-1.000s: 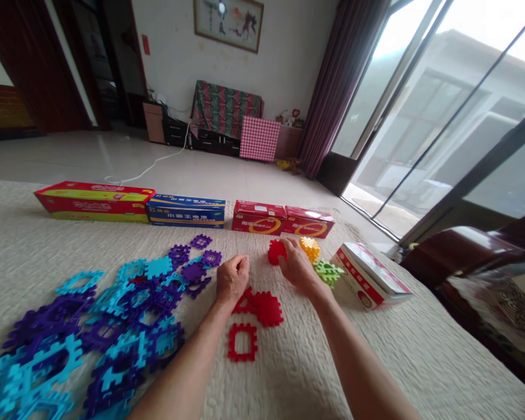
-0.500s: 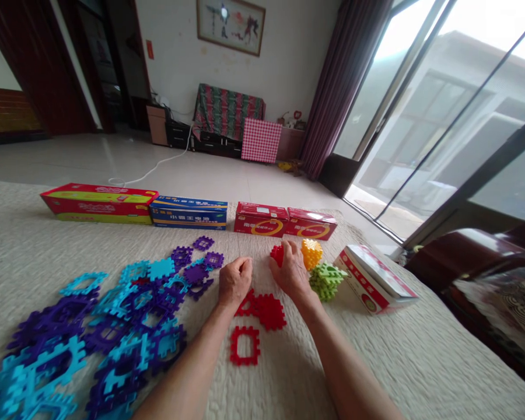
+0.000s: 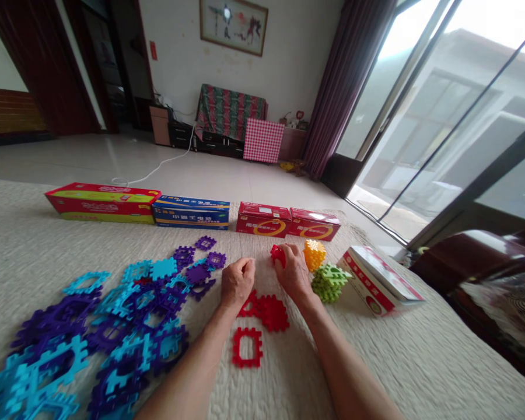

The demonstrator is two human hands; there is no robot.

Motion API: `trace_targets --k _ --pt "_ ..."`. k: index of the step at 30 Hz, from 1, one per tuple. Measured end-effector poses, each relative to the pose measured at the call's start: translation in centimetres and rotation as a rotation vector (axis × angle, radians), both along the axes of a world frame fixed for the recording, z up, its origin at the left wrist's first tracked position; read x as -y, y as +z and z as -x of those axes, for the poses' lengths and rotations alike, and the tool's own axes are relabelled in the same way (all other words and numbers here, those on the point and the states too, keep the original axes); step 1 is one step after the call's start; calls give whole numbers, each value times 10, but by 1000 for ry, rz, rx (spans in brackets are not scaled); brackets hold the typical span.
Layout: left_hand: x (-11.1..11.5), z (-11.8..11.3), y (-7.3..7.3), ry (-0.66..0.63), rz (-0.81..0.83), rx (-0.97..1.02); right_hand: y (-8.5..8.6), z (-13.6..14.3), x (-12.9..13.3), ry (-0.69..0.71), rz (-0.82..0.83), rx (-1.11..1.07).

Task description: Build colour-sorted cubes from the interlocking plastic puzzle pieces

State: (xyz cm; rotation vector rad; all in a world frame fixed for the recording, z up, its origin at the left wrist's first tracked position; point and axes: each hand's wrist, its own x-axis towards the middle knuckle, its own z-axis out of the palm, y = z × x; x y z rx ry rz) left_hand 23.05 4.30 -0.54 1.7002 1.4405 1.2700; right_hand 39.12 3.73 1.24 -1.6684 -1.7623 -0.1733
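Note:
My right hand is curled around red interlocking building pieces, and their left side shows past my fingers. My left hand is closed in a fist to the left of it, its palm side hidden, so I cannot make out what it holds, if anything. Between my forearms lie a solid red plate and a square red frame; another red piece is partly behind my left wrist. Right of my right hand stand a stack of yellow pieces and a stack of green ones.
Purple and light-blue pieces lie in a loose spread on the left. Along the far edge stand a red-and-green box, a blue box and two red boxes. A white-and-red box rests tilted at the right.
The view has shifted slightly. Both hands stay in nearly the same places among the pieces, and a little more of the red pieces at my right hand shows.

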Motion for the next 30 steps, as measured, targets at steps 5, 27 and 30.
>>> trace_targets --k 5,27,30 --pt "1 0 0 3 -5 -17 3 0 3 10 7 -3" --pt "1 0 0 18 17 -16 15 0 9 234 -183 -174" --pt "-1 -1 -4 53 -14 0 14 -5 8 149 -210 -205"
